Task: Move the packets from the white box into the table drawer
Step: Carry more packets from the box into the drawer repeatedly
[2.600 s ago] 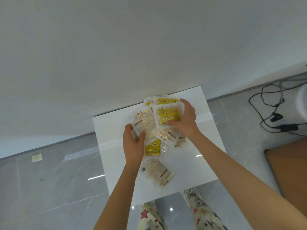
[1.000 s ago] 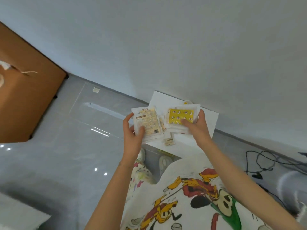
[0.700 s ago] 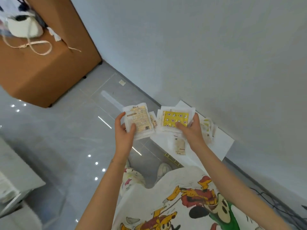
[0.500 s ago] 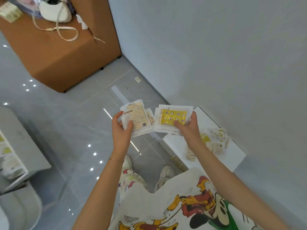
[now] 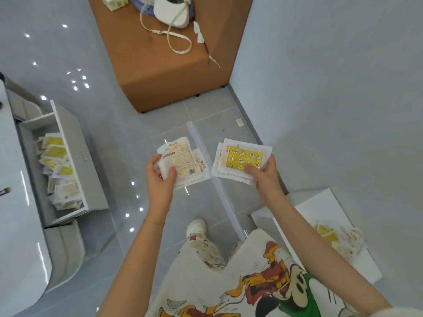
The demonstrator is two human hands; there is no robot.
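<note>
Both bare arms stretched forward over a glossy grey tiled floor (image 5: 137, 124). Pinched in the left hand (image 5: 160, 181): a small stack of pale translucent plastic packets with orange-brown print (image 5: 180, 161), thumb curled onto the near lower corner of the top face, fingers bent round the left edge; most of the stack fanning up and to the right of the grip. Pinched in the right hand (image 5: 266, 177): a second stack of white-edged packets with a yellow patterned face (image 5: 240, 156), thumb pressed on the yellow panel's lower right, fingers wrapped behind the right edge; stack jutting left of that grip. Side by side in the air, the two stacks, near each other but apart. Far left, well apart from both hands: an open grey table drawer (image 5: 77, 161) pulled out of a glossy white table (image 5: 13, 202), holding a jumbled heap of similar yellow-and-white packets (image 5: 57, 170). Lower right, past the right forearm: a flat white box (image 5: 320, 202) beside the wall, with a loose pile of more packets (image 5: 338, 239) on it. Beyond the hands: a brown block-shaped cabinet (image 5: 164, 72) topped with a white bag on a long strap (image 5: 171, 12). Below: a white shoe (image 5: 196, 227) and a cream cartoon-print garment (image 5: 251, 282).
</note>
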